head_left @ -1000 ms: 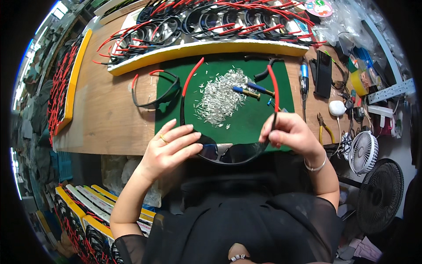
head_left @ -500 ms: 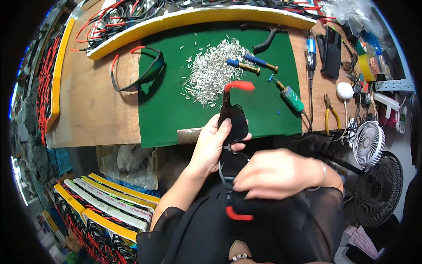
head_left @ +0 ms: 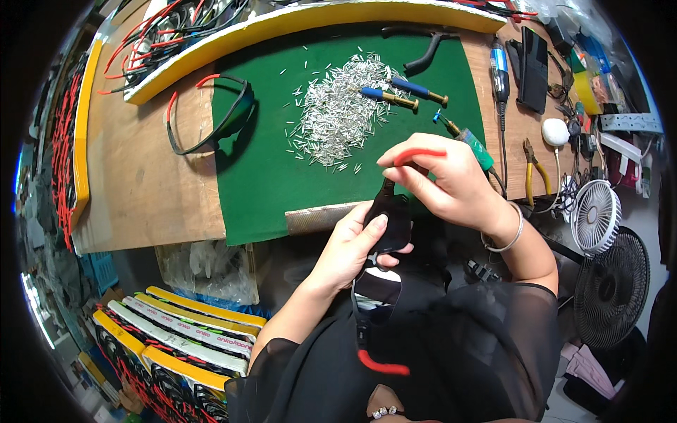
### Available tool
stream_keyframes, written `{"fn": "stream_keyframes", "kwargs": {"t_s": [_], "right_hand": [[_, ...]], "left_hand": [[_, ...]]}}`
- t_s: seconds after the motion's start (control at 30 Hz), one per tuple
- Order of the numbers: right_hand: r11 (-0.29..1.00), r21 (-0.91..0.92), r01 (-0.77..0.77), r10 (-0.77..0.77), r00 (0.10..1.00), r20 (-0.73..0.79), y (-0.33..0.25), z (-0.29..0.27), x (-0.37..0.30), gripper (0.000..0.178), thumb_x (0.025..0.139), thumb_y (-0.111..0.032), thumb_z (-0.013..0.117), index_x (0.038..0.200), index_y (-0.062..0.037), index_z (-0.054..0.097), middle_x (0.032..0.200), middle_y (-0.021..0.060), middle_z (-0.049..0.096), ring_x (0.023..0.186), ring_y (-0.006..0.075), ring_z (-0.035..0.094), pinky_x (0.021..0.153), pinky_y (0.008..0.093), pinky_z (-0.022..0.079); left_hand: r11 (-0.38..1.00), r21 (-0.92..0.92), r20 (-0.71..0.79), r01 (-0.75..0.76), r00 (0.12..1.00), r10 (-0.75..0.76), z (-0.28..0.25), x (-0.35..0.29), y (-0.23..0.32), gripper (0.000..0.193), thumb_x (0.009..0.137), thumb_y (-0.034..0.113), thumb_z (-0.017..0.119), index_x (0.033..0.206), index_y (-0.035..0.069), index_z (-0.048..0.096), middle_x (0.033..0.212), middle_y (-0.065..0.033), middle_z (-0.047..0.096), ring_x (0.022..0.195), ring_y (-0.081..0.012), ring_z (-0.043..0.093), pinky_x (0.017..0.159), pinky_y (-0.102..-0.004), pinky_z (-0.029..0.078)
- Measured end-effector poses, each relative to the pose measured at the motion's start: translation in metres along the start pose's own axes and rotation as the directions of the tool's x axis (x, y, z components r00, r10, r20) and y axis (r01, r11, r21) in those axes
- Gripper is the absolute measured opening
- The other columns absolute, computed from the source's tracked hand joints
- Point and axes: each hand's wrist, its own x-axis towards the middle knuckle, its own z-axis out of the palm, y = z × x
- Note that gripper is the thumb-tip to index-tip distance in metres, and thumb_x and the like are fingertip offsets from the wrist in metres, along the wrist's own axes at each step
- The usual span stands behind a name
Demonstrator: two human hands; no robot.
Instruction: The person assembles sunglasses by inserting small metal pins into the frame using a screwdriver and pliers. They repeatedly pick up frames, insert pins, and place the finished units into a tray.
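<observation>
Over the table's near edge I hold a pair of dark sunglasses (head_left: 379, 290) with red-tipped black temples. My left hand (head_left: 352, 243) is closed round one lens, thumb on top. With its fingers pinched, my right hand (head_left: 444, 176) grips the far temple near its hinge, and the red tip lies across those fingers. The other temple points down toward my lap. Beyond my hands, a heap of small silvery pins (head_left: 342, 116) lies on the green mat (head_left: 268, 176). Two blue-and-brass hand tools (head_left: 390, 97) rest on the heap's right side.
Another pair of glasses (head_left: 211, 137) lies left on the wooden table (head_left: 141, 190). A yellow-edged foam rack (head_left: 303, 28) spans the back. At right are a green-handled tool (head_left: 472, 146), yellow pliers (head_left: 536, 169) and fans (head_left: 596, 215). More racks (head_left: 176, 338) of glasses stand lower left.
My right hand has moved up from the lower temple to the far temple and now pinches it. My left hand keeps its hold on the lens. The whole view has shifted slightly.
</observation>
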Motion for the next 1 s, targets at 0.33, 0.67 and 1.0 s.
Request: {"fn": "stream_keyframes", "kwargs": {"t_s": [0.33,0.67,1.0], "right_hand": [[0.987,-0.134,-0.087,0.121,0.955,0.272,0.001,0.016,0.000,0.012,0.081,-0.014,0.060,0.082,-0.0015,0.059,0.070,0.0118,0.057,0.064,0.0265,0.058,0.058,0.0342,0.046],[0.532,-0.846,0.034,-0.105,0.994,-0.025,0.077,0.026,0.055,0.007,0.071,-0.010,0.056,0.074,-0.0038,0.055,0.076,0.0078,0.052,0.075,0.0223,0.053,0.061,0.0315,0.047],[0.947,-0.305,-0.103,0.140,0.985,0.102,0.028,0.003,0.015,0.013,0.085,-0.012,0.053,0.090,-0.0019,0.046,0.071,0.0141,0.055,0.065,0.0309,0.057,0.059,0.0378,0.046]], "left_hand": [[0.953,-0.126,0.129,0.276,0.957,-0.260,-0.013,0.000,-0.019,0.037,0.092,0.033,0.047,0.117,0.006,0.043,0.095,-0.0119,0.062,0.074,-0.0192,0.064,0.067,-0.0277,0.053],[0.921,-0.183,-0.036,0.345,0.934,-0.357,-0.032,0.010,-0.033,0.031,0.092,0.036,0.046,0.097,0.007,0.054,0.076,-0.0031,0.063,0.051,-0.0109,0.054,0.045,-0.0217,0.041],[0.891,-0.261,0.006,0.373,0.923,-0.385,-0.041,0.007,-0.037,0.032,0.088,0.039,0.051,0.091,0.007,0.056,0.070,-0.0029,0.059,0.050,-0.0100,0.051,0.044,-0.0198,0.038]]}}
